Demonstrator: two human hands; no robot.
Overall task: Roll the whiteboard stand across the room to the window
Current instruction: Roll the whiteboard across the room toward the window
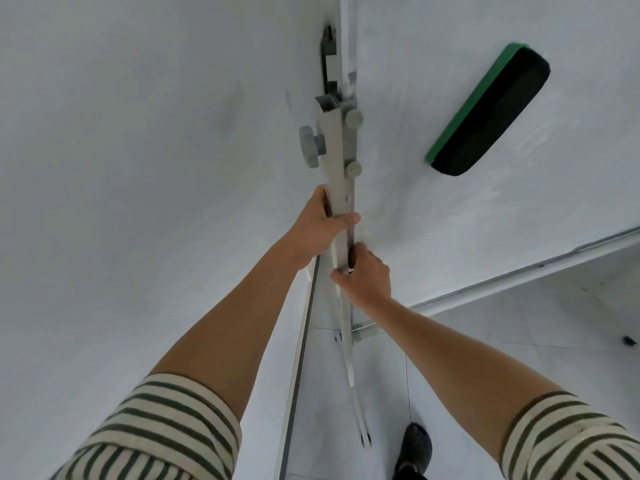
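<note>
The whiteboard stand's grey upright post (337, 157) runs down the middle of the view, with round grey knobs on its sides. My left hand (320, 228) is wrapped around the post. Just below it my right hand (363, 275) grips the same post. The white board surface (467, 220) stretches to the right of the post, its lower edge slanting across the right side. A green and black eraser (488, 110) clings to the board. The stand's leg (356, 403) reaches down to the floor near my foot.
A white wall or panel (138, 168) fills the left side, with a dark-edged strip (298, 375) running down beside the stand. Pale floor tiles (485, 358) lie below. My dark shoe (415, 448) stands next to the stand's leg. A small dark object (628, 340) sits at the far right.
</note>
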